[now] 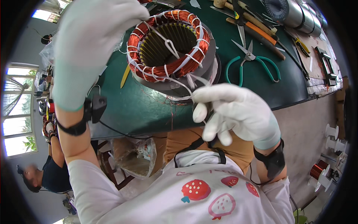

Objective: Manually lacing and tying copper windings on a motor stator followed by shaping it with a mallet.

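A motor stator point(164, 86) stands on the green table, with a ring of copper winding point(203, 41) facing up. White lacing cord wraps the ring at several spots. Over its far left side is my left hand point(95, 41), in a white glove. Its fingers are closed on a white cord point(160, 35) that runs down across the opening and ends in a loop by the inner edge. In front of the stator, my gloved right hand point(235, 112) pinches white cord coming off the near side of the winding; its lower fingers are loosely curled.
Green-handled snips point(249, 56) lie right of the stator, near an orange-handled tool point(260, 33) and more hand tools. Steel cylinders point(292, 15) stand at the far right. A plastic-lined bin point(138, 156) sits below the table edge. Another person point(52, 171) works at left.
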A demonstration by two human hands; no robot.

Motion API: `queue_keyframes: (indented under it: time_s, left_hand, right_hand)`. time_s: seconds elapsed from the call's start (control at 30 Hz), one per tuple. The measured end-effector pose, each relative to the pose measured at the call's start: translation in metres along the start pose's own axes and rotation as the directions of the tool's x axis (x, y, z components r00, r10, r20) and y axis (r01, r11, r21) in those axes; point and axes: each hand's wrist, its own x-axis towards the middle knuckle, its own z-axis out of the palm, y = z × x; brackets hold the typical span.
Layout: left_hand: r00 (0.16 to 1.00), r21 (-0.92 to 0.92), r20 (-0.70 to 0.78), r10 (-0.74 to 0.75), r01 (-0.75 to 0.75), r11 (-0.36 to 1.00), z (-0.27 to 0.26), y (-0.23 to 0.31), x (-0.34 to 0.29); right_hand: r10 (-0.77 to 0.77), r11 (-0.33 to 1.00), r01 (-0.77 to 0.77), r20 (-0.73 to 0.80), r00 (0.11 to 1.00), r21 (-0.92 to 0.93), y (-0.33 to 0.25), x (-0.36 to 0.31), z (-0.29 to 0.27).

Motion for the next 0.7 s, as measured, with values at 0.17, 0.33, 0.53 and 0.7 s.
queue_keyframes:
  time_s: [0.17,0.33,0.53,0.7]
  left_hand:
    - [0.997,0.232,0.054,0.054,-0.065,0.971,-0.027,0.06,0.01]
    - [0.99,-0.294,0.048,-0.133,0.141,0.945,0.009,0.079,0.014]
    - [0.974,-0.414,0.006,-0.225,0.207,0.887,0.03,0.083,0.0]
    - [0.96,-0.441,-0.054,-0.274,0.223,0.869,0.026,0.089,0.003]
  right_hand:
    - [-0.272,0.886,0.166,-0.195,0.942,-0.433,-0.02,0.022,0.056]
    - [-0.829,-0.098,0.087,0.13,0.545,-0.991,0.005,0.014,0.023]
    - [-0.778,0.565,0.323,-0.361,0.514,-0.759,0.01,-0.098,-0.019]
    - [-0.833,0.474,0.833,-0.161,0.529,0.285,-0.016,-0.101,-0.003]
